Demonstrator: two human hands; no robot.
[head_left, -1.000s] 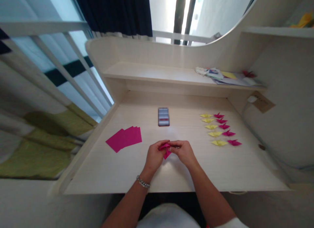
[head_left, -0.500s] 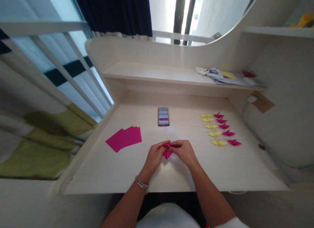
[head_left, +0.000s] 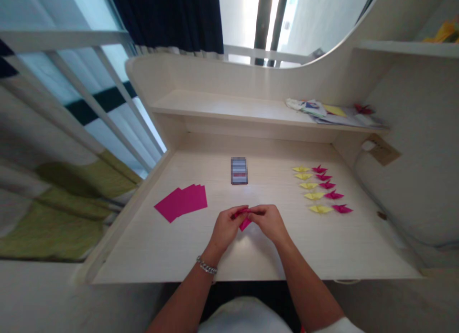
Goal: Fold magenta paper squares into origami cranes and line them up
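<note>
A small folded piece of pink origami paper (head_left: pixel 244 224) is pinched between my two hands, just above the desk's front middle. My left hand (head_left: pixel 226 226), with a chain bracelet on its wrist, grips the paper's left side, fingers closed. On the other side my right hand (head_left: pixel 267 222) pinches the paper between thumb and fingers. The fingers cover much of the upper part, so its exact folds are hidden. Flat pink paper sheets (head_left: pixel 182 201) lie overlapping to the left of my hands.
On the right stand a column of yellow paper cranes (head_left: pixel 314 195) and a column of pink paper cranes (head_left: pixel 333 194). A phone (head_left: pixel 239 171) lies beyond my hands. Papers (head_left: pixel 326 110) rest on the back shelf (head_left: pixel 222 106). A cable (head_left: pixel 373 194) runs along the right wall.
The folded pink paper has turned slightly between my fingers and looks narrower, its lower tip shifted a little left. Both hands have stayed almost in place.
</note>
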